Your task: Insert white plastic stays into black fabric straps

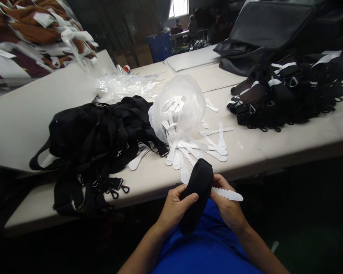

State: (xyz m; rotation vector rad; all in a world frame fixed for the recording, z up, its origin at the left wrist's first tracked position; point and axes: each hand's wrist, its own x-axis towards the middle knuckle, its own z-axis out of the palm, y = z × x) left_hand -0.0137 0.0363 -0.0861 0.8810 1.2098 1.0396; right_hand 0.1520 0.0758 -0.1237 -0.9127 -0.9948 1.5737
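Clear bag (pixel 180 104) on table (pixel 274 152): white serrated strips (pixel 214 146) spilling out.

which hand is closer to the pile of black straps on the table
Left. The left hand grips the black pad on the side toward the strap pile; the right hand, holding a white plastic strip, is beyond the pad, farther off.

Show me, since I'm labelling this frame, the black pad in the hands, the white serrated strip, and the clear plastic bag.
black pad (pixel 198 190): head view, middle of its body.
white serrated strip (pixel 231 195): head view, protruding end.
clear plastic bag (pixel 183 102): head view, bulging upper side.
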